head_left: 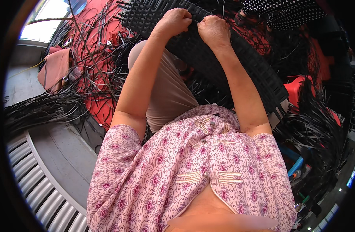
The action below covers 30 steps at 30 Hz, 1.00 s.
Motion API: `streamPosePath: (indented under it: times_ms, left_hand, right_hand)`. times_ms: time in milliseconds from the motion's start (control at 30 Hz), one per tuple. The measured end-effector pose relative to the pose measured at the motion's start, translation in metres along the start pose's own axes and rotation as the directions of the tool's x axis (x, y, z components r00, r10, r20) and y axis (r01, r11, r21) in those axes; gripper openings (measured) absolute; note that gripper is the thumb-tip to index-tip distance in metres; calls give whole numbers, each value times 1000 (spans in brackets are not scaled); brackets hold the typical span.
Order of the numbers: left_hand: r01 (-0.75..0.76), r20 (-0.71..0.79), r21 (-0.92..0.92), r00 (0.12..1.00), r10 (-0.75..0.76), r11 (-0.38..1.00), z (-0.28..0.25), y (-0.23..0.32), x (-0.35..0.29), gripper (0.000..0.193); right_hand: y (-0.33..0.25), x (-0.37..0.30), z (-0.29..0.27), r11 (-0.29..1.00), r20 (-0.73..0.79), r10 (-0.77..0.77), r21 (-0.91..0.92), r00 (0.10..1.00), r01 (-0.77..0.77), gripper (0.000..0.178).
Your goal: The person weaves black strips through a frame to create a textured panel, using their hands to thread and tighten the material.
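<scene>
A long black panel woven from flat strips (243, 65) lies slantwise over my lap, with loose strip ends sticking out at its far left end. At its upper part my left hand (175, 22) is closed, the fingers curled down against the weave. My right hand (215, 33) is closed just to the right, also gripping at the panel. A small gap separates the two fists. My fingertips are mostly hidden, so which single strip they pinch does not show.
Loose black strips (46, 106) lie in heaps left and right, and over the red floor (98, 69). A red stool (299, 91) stands at right. Beyond the panel is another person in polka-dot clothing (285, 11). A grey slatted bench (42, 174) is at lower left.
</scene>
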<state>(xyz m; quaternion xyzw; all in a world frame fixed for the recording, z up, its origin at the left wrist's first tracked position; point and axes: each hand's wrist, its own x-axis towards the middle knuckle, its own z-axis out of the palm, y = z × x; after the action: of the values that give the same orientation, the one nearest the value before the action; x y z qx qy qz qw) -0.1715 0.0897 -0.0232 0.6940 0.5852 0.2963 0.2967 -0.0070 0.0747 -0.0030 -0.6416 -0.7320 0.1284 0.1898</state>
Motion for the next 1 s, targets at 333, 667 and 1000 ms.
streamPosePath:
  times_ms: [333, 667, 1000]
  left_hand:
    - [-39, -14, -52, 999, 38, 998, -5, -10, 2, 22]
    - [-12, -136, -224, 991, -19, 975, -11, -22, 2, 14]
    - [-74, -373, -190, 928, -2, 979, -88, 40, -33, 6]
  right_hand:
    - [-12, -3, -3, 999, -32, -24, -49, 999, 22, 24]
    - [-17, -2, 1, 973, -49, -217, -84, 975, 213, 20]
    - [-17, 7, -5, 803, -522, -394, 205, 756, 560, 18]
